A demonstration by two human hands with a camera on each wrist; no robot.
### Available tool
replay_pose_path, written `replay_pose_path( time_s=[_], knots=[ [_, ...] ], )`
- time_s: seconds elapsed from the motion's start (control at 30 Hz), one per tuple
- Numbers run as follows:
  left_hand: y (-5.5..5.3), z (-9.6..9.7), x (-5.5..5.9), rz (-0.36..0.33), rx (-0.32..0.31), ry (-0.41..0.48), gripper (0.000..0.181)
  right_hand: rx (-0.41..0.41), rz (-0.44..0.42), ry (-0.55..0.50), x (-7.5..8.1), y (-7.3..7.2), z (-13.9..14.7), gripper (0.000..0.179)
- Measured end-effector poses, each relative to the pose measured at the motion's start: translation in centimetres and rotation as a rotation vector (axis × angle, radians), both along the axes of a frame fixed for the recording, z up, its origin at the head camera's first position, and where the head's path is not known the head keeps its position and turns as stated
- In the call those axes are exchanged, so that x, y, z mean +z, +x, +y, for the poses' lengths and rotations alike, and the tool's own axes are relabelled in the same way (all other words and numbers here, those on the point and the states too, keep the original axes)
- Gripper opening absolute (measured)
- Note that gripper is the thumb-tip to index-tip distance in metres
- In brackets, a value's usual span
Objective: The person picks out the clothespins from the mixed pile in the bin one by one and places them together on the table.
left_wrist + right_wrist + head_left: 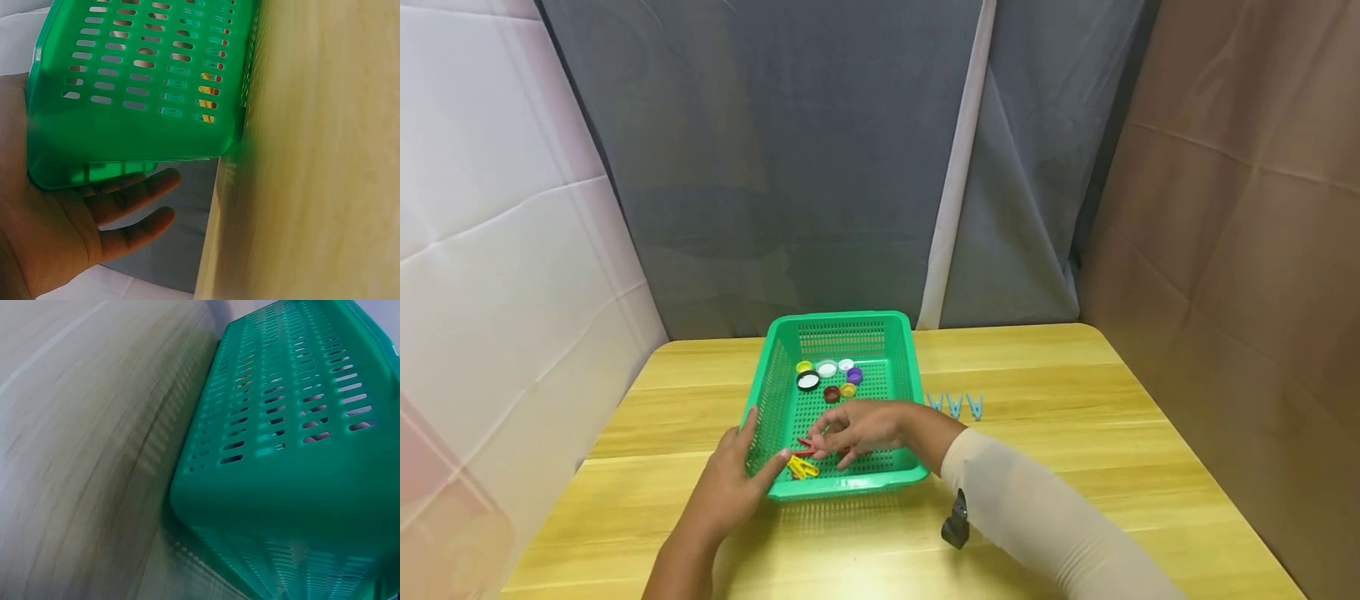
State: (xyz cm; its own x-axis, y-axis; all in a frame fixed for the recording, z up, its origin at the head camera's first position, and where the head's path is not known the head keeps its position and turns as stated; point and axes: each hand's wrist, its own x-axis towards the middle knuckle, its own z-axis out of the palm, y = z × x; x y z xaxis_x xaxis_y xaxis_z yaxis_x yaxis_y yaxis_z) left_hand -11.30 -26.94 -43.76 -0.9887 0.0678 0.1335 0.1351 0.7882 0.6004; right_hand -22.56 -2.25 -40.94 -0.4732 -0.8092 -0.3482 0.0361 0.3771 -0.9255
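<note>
A green plastic basket (912, 367) with slotted walls stands on the table. My left hand (726, 483) rests at its near left corner, thumb over the rim and index finger along the left side. In the left wrist view the other fingers (140, 197) stretch out past the basket wall. My right hand (857, 429) reaches over the right wall into the basket and pinches a red clothespin (803, 447) near the front. Yellow clothespins (803, 467) lie beside it in the front left corner. More red shows partly hidden beneath the right hand.
Several bottle caps lie toward the basket's back, including a black-rimmed cap (808, 381), a purple cap (854, 376) and a brown cap (831, 394). Three blue clothespins (955, 406) lie in a row on the wooden table (1037, 375), right of the basket. Grey curtains (790, 167) hang behind.
</note>
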Motion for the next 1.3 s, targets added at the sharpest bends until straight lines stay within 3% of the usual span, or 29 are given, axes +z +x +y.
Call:
replay_pose_path(
  time_s=[0.2, 0.43, 0.7, 1.13, 1.3],
  knots=[
    [-0.1, 0.0, 0.0, 0.013, -0.004, -0.003, 0.095, 0.035, -0.003, 0.037, -0.4, 0.1, -0.1, 0.042],
    [-0.4, 0.6, -0.4, 0.012, -0.014, 0.021, 0.095, 0.103, 0.022, 0.131, -0.6, 0.2, 0.4, 0.055],
    [-0.4, 1.0, -1.0, 0.008, -0.011, 0.034, 0.093, 0.122, 0.072, 0.190, -1.0, 0.4, 0.6, 0.058],
    [-0.2, 0.5, -0.3, 0.022, 0.003, 0.019, 0.092, 0.163, 0.098, 0.213, -0.5, 0.1, -0.2, 0.060],
    [0.1, 0.2, 0.2, 0.035, 0.006, 0.018, 0.091, 0.167, 0.060, 0.220, -0.1, 0.3, -0.9, 0.066]
  ],
)
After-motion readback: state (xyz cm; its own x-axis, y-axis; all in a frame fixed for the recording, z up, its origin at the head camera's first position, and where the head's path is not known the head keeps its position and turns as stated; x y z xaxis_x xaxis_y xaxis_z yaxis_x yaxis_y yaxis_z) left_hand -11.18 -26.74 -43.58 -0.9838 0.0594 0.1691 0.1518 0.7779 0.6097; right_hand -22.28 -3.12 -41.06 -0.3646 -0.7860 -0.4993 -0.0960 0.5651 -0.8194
